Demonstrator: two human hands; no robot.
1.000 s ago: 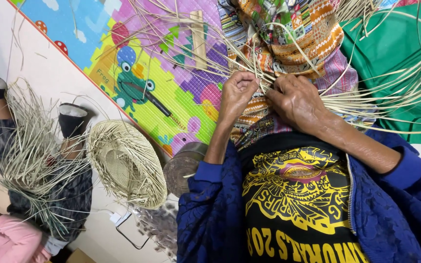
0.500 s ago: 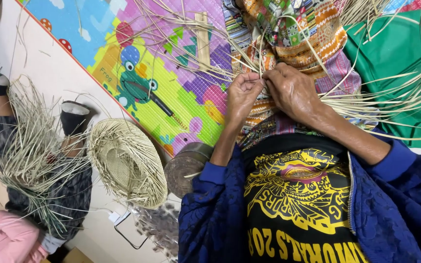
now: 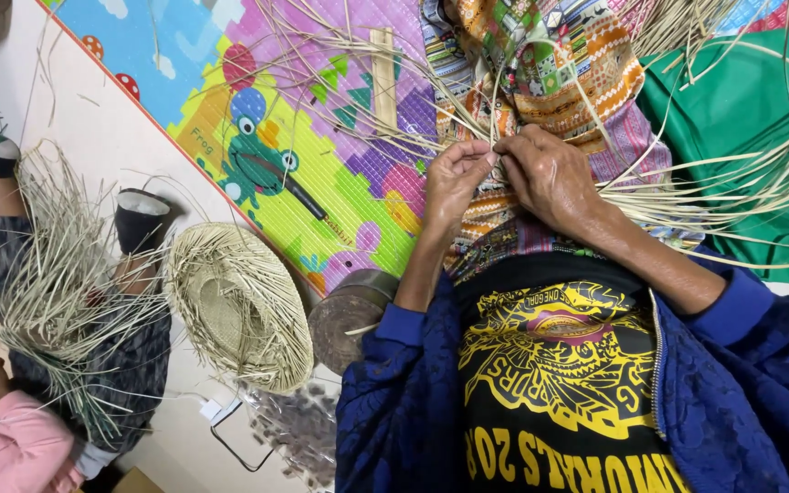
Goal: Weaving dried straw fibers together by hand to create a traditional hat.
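My left hand (image 3: 454, 178) and my right hand (image 3: 550, 173) meet over my lap, fingertips pinched together on thin pale straw strands (image 3: 490, 151). Many long loose strands (image 3: 732, 187) fan out from that spot to the right and upward. Under the hands lies a patchwork patterned cloth (image 3: 586, 64) across my lap. My blue jacket sleeves and a black shirt with a yellow print fill the lower part of the head view.
A half-woven straw hat (image 3: 239, 306) with loose ends lies on the pale floor at the left, beside a round brown tin (image 3: 349, 315). Another person (image 3: 66, 292) at far left handles a straw bundle. A colourful play mat (image 3: 303, 137) and green cloth (image 3: 741, 110) lie beyond.
My hands have closed in on each other, the left fingertips now touching the right ones on the strands. The person at the left has shifted the straw bundle slightly.
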